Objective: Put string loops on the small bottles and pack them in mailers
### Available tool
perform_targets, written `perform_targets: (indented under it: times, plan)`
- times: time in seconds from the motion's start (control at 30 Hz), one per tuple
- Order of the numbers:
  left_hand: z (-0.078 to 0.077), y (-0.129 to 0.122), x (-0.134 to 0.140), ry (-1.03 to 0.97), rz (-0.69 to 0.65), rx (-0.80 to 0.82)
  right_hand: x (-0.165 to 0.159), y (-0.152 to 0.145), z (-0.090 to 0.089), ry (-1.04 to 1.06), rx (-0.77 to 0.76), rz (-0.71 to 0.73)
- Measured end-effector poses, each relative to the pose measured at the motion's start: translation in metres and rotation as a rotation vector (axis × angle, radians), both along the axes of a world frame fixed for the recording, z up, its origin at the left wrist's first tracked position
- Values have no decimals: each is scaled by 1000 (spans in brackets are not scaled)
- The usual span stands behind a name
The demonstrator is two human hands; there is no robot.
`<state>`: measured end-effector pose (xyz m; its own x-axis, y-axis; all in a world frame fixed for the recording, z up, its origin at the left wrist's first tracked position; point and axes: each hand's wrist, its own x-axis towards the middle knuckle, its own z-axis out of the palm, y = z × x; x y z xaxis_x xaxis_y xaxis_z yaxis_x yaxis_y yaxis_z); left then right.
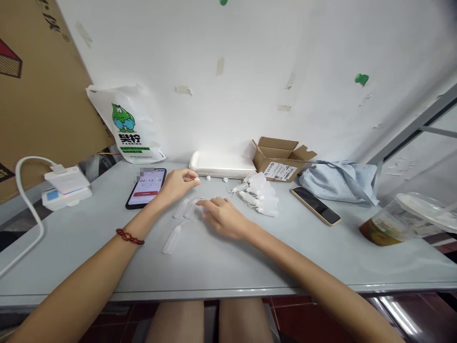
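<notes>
Near the back middle of the desk, my left hand pinches a small white cap between thumb and fingertips. My right hand is low over the desktop, fingers loosely bent and apart, index fingertip at the neck of a flat translucent plastic sleeve. Whether it touches the sleeve is unclear. Another such sleeve lies alongside, and a single sleeve lies nearer the front edge. Two more white pieces, one cap and another cap, stand behind my hands.
Right of my hands is a pile of several translucent sleeves with strings. Behind are a white stack and an open cardboard box. A lit phone, a dark phone, a blue cloth bag and a drink cup flank them.
</notes>
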<state>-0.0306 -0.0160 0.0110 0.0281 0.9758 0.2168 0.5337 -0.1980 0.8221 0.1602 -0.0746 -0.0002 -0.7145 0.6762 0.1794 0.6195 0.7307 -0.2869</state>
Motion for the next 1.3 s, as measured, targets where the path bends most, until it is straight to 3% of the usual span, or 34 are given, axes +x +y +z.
perform_targets:
  times: [0.13,0.27,0.6,0.8,1.07,1.17,1.3]
  plan:
    - [5,-2,-7,24,-16,10,-22,3,-3,-38,-46,14]
    - [16,-8,-16,115,-178,-120,-27,9,-5,-46,-67,14]
    - [18,-8,-20,123,-245,-207,1,12,1,19,-134,10]
    - [24,-17,-7,30,-286,-205,23,12,-6,74,-72,-96]
    - [19,-20,7,-10,-432,-238,15,6,-14,-15,-23,-311]
    - [20,-23,10,-17,-444,-238,15,6,-17,27,-22,-319]
    - [20,-25,13,-57,-408,-265,18,7,-23,119,126,-244]
